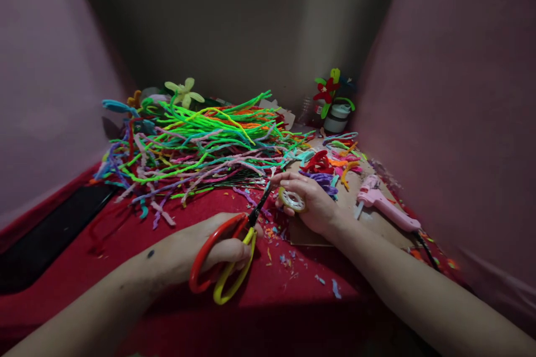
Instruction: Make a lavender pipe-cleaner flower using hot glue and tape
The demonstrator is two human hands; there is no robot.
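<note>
My left hand (228, 250) is closed around a pair of scissors (253, 216) with one red and one yellow handle. Their dark blades point up and away, close to the fingertips of my right hand (316, 206). That hand is closed on a small roll of tape (288, 204) with a pale spool. Its thumb and forefinger are pinched together by the blade tips. A tiny whitish tip (273, 170) shows just above them; whether the fingers hold it, I cannot tell. Behind both hands lies a large heap of coloured pipe cleaners (209, 134), mostly green.
A pink glue gun (387, 209) rests on cardboard (310, 234) at right, near bent pipe-cleaner pieces (320, 181). Fuzzy flowers (184, 92) and a lidded jar (337, 117) stand at the back. A black flat object (54, 234) lies left. Scraps (288, 261) litter the red cloth (167, 312).
</note>
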